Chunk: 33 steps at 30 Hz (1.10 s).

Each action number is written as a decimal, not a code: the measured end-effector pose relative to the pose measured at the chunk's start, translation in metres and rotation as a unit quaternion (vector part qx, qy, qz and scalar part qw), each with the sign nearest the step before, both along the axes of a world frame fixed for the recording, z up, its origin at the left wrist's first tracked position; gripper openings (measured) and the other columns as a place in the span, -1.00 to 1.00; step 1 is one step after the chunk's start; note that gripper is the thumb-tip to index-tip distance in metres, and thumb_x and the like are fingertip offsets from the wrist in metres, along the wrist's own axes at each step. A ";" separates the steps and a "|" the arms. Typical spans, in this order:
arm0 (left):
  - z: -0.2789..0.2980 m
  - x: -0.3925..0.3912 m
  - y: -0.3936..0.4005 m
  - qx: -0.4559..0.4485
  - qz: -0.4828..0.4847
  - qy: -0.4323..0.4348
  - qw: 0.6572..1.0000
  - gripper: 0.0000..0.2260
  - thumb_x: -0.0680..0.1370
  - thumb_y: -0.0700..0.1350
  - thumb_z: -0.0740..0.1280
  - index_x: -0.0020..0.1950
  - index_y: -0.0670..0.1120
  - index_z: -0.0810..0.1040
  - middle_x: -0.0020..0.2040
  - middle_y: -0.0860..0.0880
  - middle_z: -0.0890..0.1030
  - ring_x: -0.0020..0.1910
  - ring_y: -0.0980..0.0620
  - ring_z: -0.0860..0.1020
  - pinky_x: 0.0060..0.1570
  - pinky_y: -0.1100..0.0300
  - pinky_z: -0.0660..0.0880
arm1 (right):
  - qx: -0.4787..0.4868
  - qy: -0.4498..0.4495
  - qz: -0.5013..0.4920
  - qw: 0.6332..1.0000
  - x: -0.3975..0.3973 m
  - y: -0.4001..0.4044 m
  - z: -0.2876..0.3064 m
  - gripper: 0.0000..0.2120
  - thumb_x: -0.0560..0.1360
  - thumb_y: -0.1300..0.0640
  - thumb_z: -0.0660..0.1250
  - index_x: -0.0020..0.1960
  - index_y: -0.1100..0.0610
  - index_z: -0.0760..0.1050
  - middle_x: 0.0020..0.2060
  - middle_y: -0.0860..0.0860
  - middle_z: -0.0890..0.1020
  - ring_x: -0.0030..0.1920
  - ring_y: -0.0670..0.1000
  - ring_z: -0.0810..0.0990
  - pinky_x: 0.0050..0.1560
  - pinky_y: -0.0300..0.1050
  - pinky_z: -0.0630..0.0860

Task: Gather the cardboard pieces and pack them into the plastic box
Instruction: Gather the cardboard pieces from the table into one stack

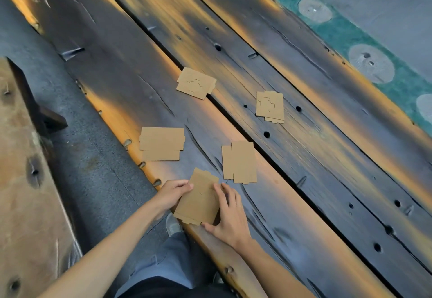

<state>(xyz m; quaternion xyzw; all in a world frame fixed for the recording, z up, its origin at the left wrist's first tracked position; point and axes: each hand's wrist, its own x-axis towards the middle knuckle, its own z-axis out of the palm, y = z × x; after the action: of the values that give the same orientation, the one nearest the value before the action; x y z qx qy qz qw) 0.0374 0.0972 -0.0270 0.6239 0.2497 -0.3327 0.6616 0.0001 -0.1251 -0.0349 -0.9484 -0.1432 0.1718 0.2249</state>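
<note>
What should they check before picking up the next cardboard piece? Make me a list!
1. Both hands hold the near cardboard piece: ok, left hand and right hand touch its edges.
2. Other pieces reachable: ok, four cardboard pieces lie flat and apart on the wooden table; the nearest is just beyond the right hand.
3. Pieces free of clutter: ok.
4. Plastic box ready: cannot tell, none in view.
5. Held piece lifted off the table: cannot tell.

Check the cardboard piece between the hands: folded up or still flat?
Flat. The cardboard piece lies flush on the table, left hand and right hand at its edges.
</note>
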 end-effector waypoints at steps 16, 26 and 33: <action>0.020 0.035 0.137 0.007 0.326 -0.002 0.945 -0.79 0.70 -0.16 0.23 0.24 -0.15 0.60 0.13 -0.13 0.71 0.11 -0.08 0.67 0.06 0.03 0.60 | 0.070 0.137 0.029 0.988 0.167 0.110 0.003 0.13 0.28 -0.33 0.58 0.62 0.05 0.09 0.53 0.04 0.28 0.53 0.07 0.20 0.51 0.08 0.26; 0.015 0.026 0.172 0.028 0.377 0.027 0.925 -0.80 0.70 -0.18 0.21 0.17 -0.14 0.62 0.09 -0.13 0.72 0.08 -0.07 0.67 -0.03 0.07 0.60 | -0.062 0.084 0.111 0.988 0.209 0.175 -0.014 0.21 0.29 -0.19 0.62 0.65 0.01 -0.09 0.62 -0.01 0.10 0.61 0.10 0.03 0.54 0.18 0.24; 0.011 0.035 0.181 0.021 0.383 0.028 0.923 -0.80 0.70 -0.18 0.23 0.21 -0.14 0.62 0.12 -0.13 0.72 0.13 -0.10 0.67 0.04 0.05 0.60 | -0.092 0.072 0.091 0.989 0.213 0.181 -0.024 0.13 0.25 -0.16 0.65 0.60 0.03 0.08 0.46 0.04 0.30 0.47 0.11 0.24 0.42 0.07 0.34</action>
<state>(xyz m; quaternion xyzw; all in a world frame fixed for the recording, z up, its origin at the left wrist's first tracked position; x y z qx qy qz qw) 0.0726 0.2784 -0.0164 0.4846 0.4948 -0.0660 0.7183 0.2135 0.0560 -0.0585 -0.9331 -0.1960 0.2722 0.1296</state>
